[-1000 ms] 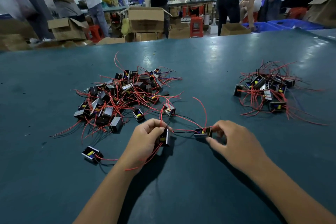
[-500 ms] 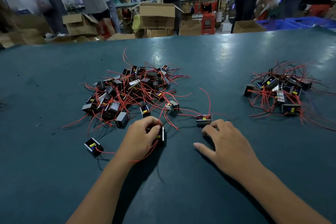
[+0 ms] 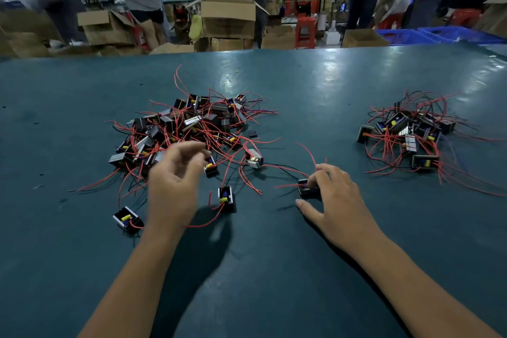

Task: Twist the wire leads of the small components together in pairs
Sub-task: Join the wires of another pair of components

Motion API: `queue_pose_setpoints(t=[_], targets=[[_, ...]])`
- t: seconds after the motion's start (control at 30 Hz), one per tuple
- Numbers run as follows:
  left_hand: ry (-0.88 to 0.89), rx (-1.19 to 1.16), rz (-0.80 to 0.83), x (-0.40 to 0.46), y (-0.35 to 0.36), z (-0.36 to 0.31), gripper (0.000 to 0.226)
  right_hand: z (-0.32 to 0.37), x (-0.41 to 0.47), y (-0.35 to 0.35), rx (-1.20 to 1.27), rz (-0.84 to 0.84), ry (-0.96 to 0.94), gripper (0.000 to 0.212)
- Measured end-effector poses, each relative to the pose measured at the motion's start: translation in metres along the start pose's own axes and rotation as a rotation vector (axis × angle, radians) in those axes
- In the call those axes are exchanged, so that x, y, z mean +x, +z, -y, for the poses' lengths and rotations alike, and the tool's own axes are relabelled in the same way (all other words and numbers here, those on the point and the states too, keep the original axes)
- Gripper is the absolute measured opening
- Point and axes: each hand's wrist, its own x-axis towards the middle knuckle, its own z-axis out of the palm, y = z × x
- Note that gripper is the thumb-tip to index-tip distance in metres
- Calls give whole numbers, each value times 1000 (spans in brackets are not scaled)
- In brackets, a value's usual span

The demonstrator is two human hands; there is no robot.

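The left hand (image 3: 175, 186) no longer grips a component: half a second ago it held one against the desk (image 3: 82, 269), and now it hovers raised over the near edge of the big pile (image 3: 189, 129), left of centre, fingers loosely curled and holding nothing (the fingertips are blurred). The freed component (image 3: 226, 197) stands on the desk just right of that hand, its red lead curling back under the wrist. Another component (image 3: 210, 169) sits just beyond the fingers, at the pile's fringe.

The right hand (image 3: 337, 200), right of centre, now has its fingers curled over a black component (image 3: 307, 189) and pinches it against the desk; earlier that hand lay flatter, just beside the part. Red and black leads (image 3: 290, 170) run from it up and left toward a silver component (image 3: 255, 159).

A lone component (image 3: 127, 219) stays at lower left of the pile. The smaller pile (image 3: 411, 132) lies at the right of the frame, well apart from both hands.
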Motion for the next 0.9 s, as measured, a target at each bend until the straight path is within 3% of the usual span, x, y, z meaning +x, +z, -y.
queue_pose_setpoints(t=[0.1,0.2,0.23,0.3,0.33,0.4,0.47,0.53,0.7,0.9], targets=[[108,-251,-208,-2,-9,-25,17,-1,-1,-5,103,-50,18,36],[412,35,-352,-16,-14,-49,16,-2,-2,-10,214,-136,6,35],[530,147,-316,-26,-7,-54,15,-3,-2,-11,263,-158,-13,33],[621,261,-47,-44,18,-55,15,-2,-4,-16,381,-157,-66,36],[606,331,112,-51,33,-49,13,-2,-6,-18,439,-134,-87,42],[454,464,365,-61,58,-35,30,-3,-10,-25,513,-82,-134,54],[315,484,475,-63,68,-18,49,-3,-13,-32,584,-13,-180,61],[299,477,507,-61,71,-7,50,0,-16,-38,664,68,-214,67],[316,442,511,-54,73,1,9,6,-20,-48,715,157,-243,66],[323,436,440,-55,76,0,4,-5,-17,-70,738,168,-245,47]])
